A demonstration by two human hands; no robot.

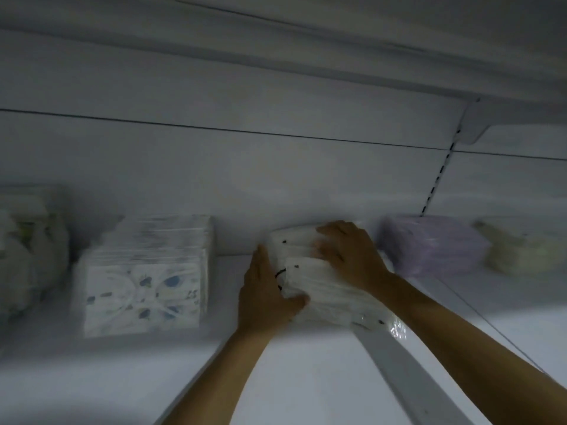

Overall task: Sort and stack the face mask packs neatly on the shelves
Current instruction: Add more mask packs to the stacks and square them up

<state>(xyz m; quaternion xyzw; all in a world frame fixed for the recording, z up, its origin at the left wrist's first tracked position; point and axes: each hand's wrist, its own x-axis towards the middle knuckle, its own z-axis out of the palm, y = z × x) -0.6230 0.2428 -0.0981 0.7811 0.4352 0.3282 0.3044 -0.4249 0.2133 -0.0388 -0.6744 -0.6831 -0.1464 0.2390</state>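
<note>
A stack of white face mask packs (pixel 325 289) in clear wrap lies on the white shelf (pixel 306 378), near its back wall. My left hand (pixel 267 289) grips the stack's left side, thumb curled over the front edge. My right hand (pixel 349 253) lies flat on top of the stack with fingers spread towards the back. To the left stands a stack of patterned white packs (pixel 144 277) with blue shapes. The frame is blurred.
A purple pack stack (pixel 432 243) sits right of my hands, and a pale yellowish stack (pixel 521 250) beyond it. More pale packs (pixel 27 250) stand at the far left. A slotted upright (pixel 438 176) divides the back wall, under an upper shelf (pixel 368 56).
</note>
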